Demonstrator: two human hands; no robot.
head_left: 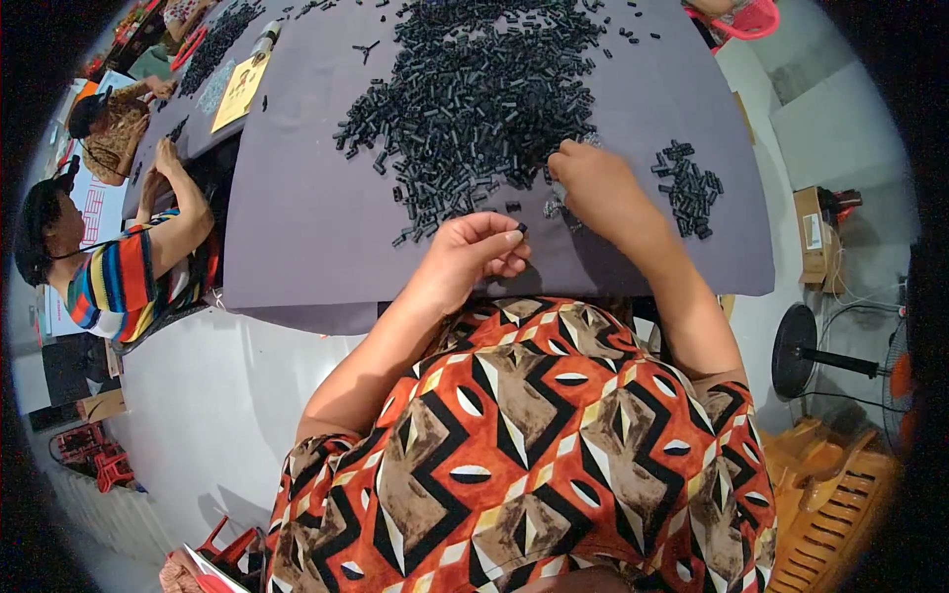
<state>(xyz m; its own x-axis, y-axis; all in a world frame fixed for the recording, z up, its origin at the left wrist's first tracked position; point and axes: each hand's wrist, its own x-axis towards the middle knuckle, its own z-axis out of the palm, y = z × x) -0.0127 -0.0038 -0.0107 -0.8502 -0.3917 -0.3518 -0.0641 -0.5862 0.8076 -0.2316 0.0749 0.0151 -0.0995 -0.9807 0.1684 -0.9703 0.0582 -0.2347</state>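
My left hand (473, 259) is closed near the table's front edge, pinching a small black cylindrical part (521, 228) between thumb and fingertips. Just right of it, my right hand (598, 193) is held with its fingers curled down at the edge of a big heap of short black tube-like parts (484, 109). What those fingers hold, if anything, is hidden. Under the right hand lies a little cluster of small shiny pieces (553, 209), too small to name. A single black part (512, 207) rests between my two hands.
A smaller pile of black parts (689, 190) lies on the right of the grey-covered table (306, 212). A three-armed black piece (365, 51) is at the back. Two people (129, 247) work at a table on the left. A fan (806, 351) and an orange-brown chair (825, 494) stand right.
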